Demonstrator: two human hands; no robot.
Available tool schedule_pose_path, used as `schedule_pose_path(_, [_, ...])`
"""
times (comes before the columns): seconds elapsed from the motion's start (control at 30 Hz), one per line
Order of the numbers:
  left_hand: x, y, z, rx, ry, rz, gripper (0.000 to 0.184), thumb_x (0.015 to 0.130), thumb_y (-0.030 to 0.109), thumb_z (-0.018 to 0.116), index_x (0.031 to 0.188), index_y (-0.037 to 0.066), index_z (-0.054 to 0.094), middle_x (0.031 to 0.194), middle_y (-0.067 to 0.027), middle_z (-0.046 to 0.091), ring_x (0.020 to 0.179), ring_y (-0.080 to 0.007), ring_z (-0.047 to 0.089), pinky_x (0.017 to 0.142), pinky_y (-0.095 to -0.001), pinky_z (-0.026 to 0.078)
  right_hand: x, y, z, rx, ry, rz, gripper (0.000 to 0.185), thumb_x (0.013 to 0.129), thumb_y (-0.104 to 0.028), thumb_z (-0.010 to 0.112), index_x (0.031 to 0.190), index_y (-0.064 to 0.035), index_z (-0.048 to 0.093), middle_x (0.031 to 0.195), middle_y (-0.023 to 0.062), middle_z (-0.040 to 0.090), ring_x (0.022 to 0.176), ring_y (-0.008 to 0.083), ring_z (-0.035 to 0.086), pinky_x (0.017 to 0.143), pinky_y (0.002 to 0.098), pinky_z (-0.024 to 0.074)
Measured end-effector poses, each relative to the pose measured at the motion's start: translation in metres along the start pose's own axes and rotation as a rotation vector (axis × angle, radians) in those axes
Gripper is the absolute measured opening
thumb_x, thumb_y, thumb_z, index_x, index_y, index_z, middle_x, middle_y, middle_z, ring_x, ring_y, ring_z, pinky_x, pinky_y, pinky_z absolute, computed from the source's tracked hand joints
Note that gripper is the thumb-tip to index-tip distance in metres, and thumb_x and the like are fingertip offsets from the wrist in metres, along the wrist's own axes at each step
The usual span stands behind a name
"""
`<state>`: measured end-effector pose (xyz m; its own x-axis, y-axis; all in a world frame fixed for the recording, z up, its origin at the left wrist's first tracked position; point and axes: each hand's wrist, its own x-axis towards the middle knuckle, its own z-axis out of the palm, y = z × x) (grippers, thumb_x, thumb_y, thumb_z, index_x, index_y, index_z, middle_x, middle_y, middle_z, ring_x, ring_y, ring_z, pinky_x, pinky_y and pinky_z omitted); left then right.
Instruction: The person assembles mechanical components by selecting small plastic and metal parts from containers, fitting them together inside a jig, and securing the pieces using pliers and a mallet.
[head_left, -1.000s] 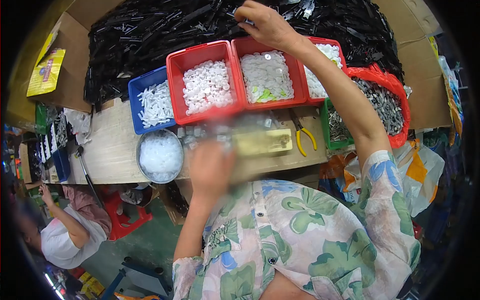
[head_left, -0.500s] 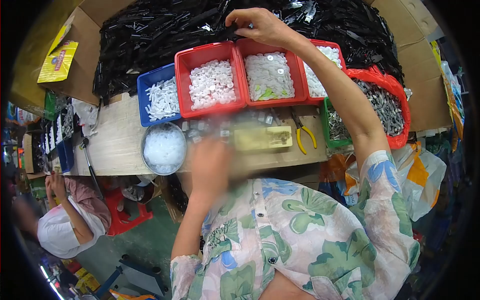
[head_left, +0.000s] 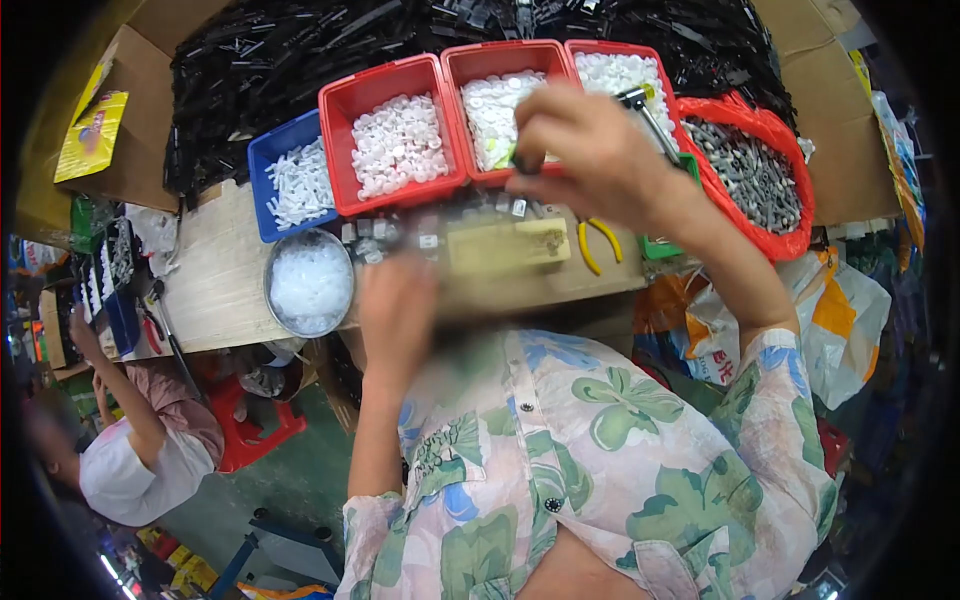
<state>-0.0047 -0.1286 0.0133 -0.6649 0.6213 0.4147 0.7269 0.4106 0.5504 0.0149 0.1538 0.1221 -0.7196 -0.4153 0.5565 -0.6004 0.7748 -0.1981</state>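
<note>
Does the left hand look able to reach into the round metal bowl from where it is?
Probably yes: the left hand, though blurred, is close beside the round metal bowl, no visible object stands between them, and the bowl's top appears uncovered.

Right arm bent, right hand forward, fingers curled, left hand blurred, its grip unclear

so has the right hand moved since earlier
Yes, the right hand has come nearer, from beyond the middle red bin to its near edge.
</note>
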Motion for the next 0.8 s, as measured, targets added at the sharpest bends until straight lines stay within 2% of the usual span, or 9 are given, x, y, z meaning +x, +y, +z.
schedule_pose_path(0.13, [0.008,0.003,-0.005,0.012,0.031,0.071,0.022,0.084,0.006,0.073,0.103,-0.002,0.067,0.090,-0.0133,0.061,0.084,-0.0304,0.054,0.074,-0.0396,0.044,-0.040,-0.048,0.053,-0.030,-0.318,0.120,0.026,0.076,-0.024,0.076,0.079,-0.0053,0.059,0.091,0.0089,0.059,0.085,0.0231,0.064,0.069,0.0384,0.0486])
schedule_pose_path(0.2, [0.006,0.001,-0.004,0.006,0.050,0.089,0.022,0.085,0.006,0.072,0.104,-0.002,0.068,0.089,-0.0130,0.061,0.083,-0.0293,0.055,0.074,-0.0386,0.044,-0.041,-0.057,0.079,-0.059,-0.311,0.132,0.025,0.077,-0.022,0.076,0.079,-0.0039,0.059,0.088,0.0087,0.058,0.082,0.0241,0.064,0.069,0.0379,0.0488])
schedule_pose_path(0.27, [0.000,-0.003,-0.002,-0.119,0.081,0.008,0.023,0.087,0.008,0.072,0.108,-0.002,0.068,0.088,-0.0109,0.061,0.078,-0.0231,0.055,0.070,-0.0336,0.044,-0.041,-0.058,0.104,0.035,-0.453,0.300,0.021,0.079,-0.020,0.073,0.079,-0.0037,0.060,0.085,0.0087,0.057,0.080,0.0244,0.065,0.068,0.0365,0.0486])
schedule_pose_path(0.33, [-0.005,-0.002,-0.004,-0.184,0.086,-0.080,0.024,0.088,0.008,0.071,0.109,-0.002,0.068,0.088,-0.0087,0.060,0.077,-0.0189,0.054,0.068,-0.0305,0.043,-0.044,-0.055,0.119,0.072,-0.372,0.307,0.020,0.080,-0.019,0.072,0.079,-0.0041,0.059,0.085,0.0090,0.056,0.079,0.0247,0.063,0.066,0.0361,0.0477])
schedule_pose_path(0.4, [-0.011,-0.003,-0.007,-0.246,0.094,-0.173,0.024,0.089,0.007,0.071,0.111,-0.002,0.069,0.088,-0.0064,0.059,0.075,-0.0148,0.053,0.066,-0.0273,0.042,-0.046,-0.058,0.121,-0.032,-0.164,0.195,0.016,0.082,-0.018,0.068,0.081,-0.0041,0.061,0.086,0.0079,0.054,0.083,0.0235,0.061,0.067,0.0363,0.0466])
schedule_pose_path(0.47, [-0.018,-0.005,-0.007,-0.346,0.083,-0.330,0.024,0.091,0.006,0.070,0.114,-0.002,0.068,0.092,-0.0022,0.057,0.078,-0.0086,0.051,0.066,-0.0224,0.040,-0.049,-0.064,0.115,-0.093,-0.210,0.144,0.014,0.082,-0.018,0.065,0.083,-0.0041,0.062,0.088,0.0072,0.053,0.087,0.0226,0.060,0.068,0.0366,0.0462])
schedule_pose_path(0.57, [-0.022,-0.009,-0.004,-0.439,0.091,-0.382,0.024,0.092,0.005,0.068,0.116,-0.002,0.068,0.095,0.0002,0.055,0.079,-0.0061,0.049,0.068,-0.0196,0.039,-0.055,-0.064,0.104,-0.166,-0.288,0.099,0.016,0.084,-0.018,0.060,0.092,-0.0039,0.063,0.093,0.0061,0.052,0.093,0.0211,0.057,0.071,0.0366,0.0458])
schedule_pose_path(0.7, [-0.021,-0.009,0.002,-0.540,0.070,-0.478,0.025,0.094,0.005,0.067,0.117,-0.002,0.068,0.100,0.0001,0.055,0.083,-0.0054,0.051,0.070,-0.0187,0.041,-0.067,-0.057,0.101,-0.114,-0.320,0.140,0.028,0.084,-0.017,0.057,0.109,-0.0032,0.063,0.099,0.0062,0.053,0.097,0.0213,0.056,0.075,0.0361,0.0462])
schedule_pose_path(0.8, [-0.016,-0.003,0.006,-0.663,0.070,-0.557,0.025,0.094,0.006,0.067,0.118,-0.002,0.068,0.102,-0.0015,0.061,0.087,-0.0068,0.057,0.072,-0.0191,0.043,-0.075,-0.053,0.109,-0.059,-0.254,0.126,0.032,0.085,-0.016,0.056,0.114,-0.0038,0.061,0.098,0.0063,0.054,0.097,0.0220,0.057,0.077,0.0359,0.0465])
